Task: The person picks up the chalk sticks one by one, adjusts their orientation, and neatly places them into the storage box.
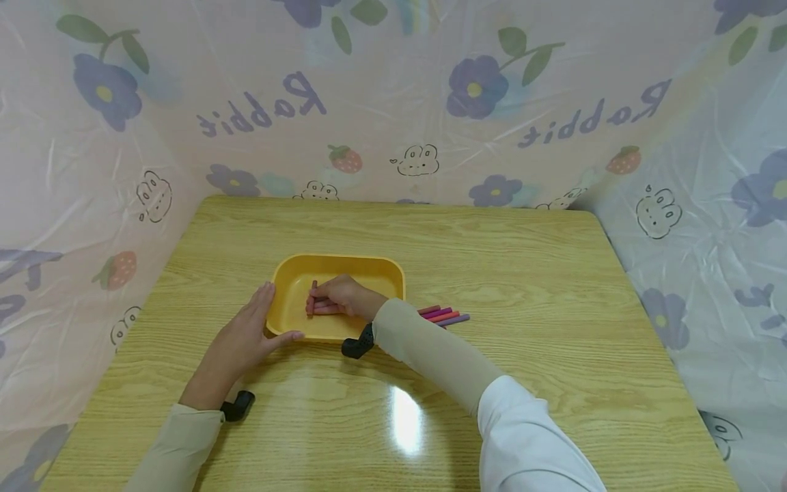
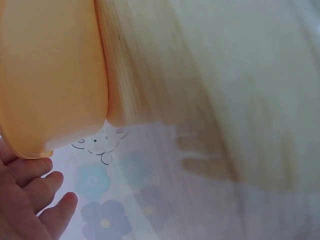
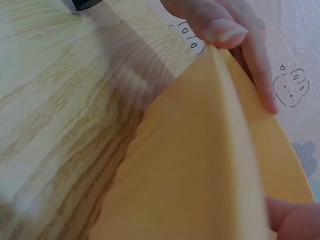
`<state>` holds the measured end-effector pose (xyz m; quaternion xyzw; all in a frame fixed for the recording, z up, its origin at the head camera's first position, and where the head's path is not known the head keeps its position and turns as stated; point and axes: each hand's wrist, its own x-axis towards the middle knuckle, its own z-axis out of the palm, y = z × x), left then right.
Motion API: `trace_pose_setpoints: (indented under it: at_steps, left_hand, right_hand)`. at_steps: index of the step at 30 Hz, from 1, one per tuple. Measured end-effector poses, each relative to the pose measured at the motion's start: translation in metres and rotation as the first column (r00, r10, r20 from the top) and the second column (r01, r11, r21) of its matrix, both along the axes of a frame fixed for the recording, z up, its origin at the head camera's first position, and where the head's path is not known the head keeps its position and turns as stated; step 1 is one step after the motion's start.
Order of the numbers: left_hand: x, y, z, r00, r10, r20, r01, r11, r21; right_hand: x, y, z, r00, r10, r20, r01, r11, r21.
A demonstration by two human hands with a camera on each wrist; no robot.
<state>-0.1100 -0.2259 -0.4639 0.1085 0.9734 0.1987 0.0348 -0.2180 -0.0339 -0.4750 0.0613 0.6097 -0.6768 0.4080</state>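
Note:
My right hand is inside a yellow plastic tray, pinching a slim reddish-brown stick that looks like a crayon. Its lower fingers are partly hidden behind the wrist. My left hand touches the left end of the tray, its fingers extended along the side and its thumb laid out by the near rim. Seen from the left wrist, those fingers lie against the tray's outer edge. The right wrist view shows the tray wall up close, with the left thumb at the corner.
Several similar sticks, in brown, magenta, red and purple, lie side by side on the wooden table right of the tray. My right forearm passes just in front of them. A printed curtain surrounds the back and sides of the table.

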Motion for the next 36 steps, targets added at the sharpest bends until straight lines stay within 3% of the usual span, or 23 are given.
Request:
trace_pose_setpoints:
  at_steps: [11,36]
  left_hand:
    - [0.0004,-0.0010,0.0000,1.000,0.000,0.015,0.000,1.000,0.005]
    - [-0.0002,-0.0004,-0.0002,1.000,-0.001,0.005,0.001,1.000,-0.006]
  right_hand:
    - [0.0018,-0.0013,0.0001,0.999,0.031,-0.041,-0.031,0.999,0.014]
    - [0.0020,-0.0015,-0.0035,0.997,0.013,-0.076,-0.013,1.000,0.009]
